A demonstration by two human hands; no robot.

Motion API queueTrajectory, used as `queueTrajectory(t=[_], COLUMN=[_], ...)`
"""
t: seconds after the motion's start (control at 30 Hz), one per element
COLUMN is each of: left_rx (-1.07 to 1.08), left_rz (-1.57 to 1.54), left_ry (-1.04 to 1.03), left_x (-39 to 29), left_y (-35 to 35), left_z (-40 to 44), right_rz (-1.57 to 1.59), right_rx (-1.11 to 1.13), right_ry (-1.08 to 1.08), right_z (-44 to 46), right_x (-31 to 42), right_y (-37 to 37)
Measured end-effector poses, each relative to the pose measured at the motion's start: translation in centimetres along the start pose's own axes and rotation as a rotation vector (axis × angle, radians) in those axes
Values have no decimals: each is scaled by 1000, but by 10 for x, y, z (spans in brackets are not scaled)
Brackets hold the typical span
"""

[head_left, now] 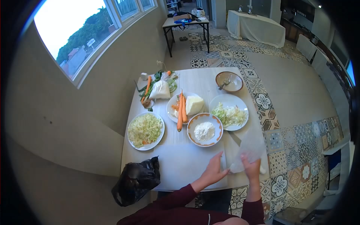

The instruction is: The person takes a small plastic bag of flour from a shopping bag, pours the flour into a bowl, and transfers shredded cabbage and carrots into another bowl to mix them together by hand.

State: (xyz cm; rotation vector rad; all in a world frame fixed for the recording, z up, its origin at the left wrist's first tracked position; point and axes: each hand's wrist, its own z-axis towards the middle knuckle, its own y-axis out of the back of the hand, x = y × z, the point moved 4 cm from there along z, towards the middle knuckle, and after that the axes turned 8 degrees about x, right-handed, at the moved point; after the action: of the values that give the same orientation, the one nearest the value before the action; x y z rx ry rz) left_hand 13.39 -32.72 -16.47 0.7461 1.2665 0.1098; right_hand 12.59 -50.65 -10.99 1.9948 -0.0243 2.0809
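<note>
My right hand [251, 167] is closed on a translucent plastic bag [250, 148] at the table's right front edge. Close to the bag's lower left side is my left hand [215, 170], its fingers apart and nothing held in it. A knife [235, 138] lies partly under the bag. In front of the hands stands a bowl of white powder [204, 131]. To its right is a plate of shredded vegetables [230, 112]. A white cutting board [183, 165] lies flat at the front of the table.
Another shredded vegetable plate [146, 130] stands left, with a black plastic bag [138, 180] at the front left corner. Carrots [182, 112] and a pale block [194, 105] share a middle plate. Behind are a bag of white powder [160, 90] and a brown-rimmed bowl [234, 83] with a spoon.
</note>
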Motion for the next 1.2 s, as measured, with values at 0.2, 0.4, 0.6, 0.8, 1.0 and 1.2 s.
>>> queueTrajectory(t=[0.2, 0.4, 0.6, 0.8, 1.0, 1.2], left_rx=[257, 362, 354, 257, 74, -47], left_rz=[110, -186, -485, -582, -615, -606], left_ry=[1, 8, 185, 277, 234, 364], left_x=[-44, -82, -110, -86, -87, -35], left_y=[-13, 4, 21, 39, 104, 141], left_z=[22, 2, -13, -18, 10, 34], right_rz=[-178, 69, 406, 241, -63, -81], right_rx=[298, 376, 442, 554, 638, 522], right_ry=[118, -108, -316, -301, -147, -540], right_z=[-28, -32, -3, 21, 36, 68], right_x=[36, 69, 91, 103, 110, 45], right_y=[-15, 10, 12, -25, -45, -23])
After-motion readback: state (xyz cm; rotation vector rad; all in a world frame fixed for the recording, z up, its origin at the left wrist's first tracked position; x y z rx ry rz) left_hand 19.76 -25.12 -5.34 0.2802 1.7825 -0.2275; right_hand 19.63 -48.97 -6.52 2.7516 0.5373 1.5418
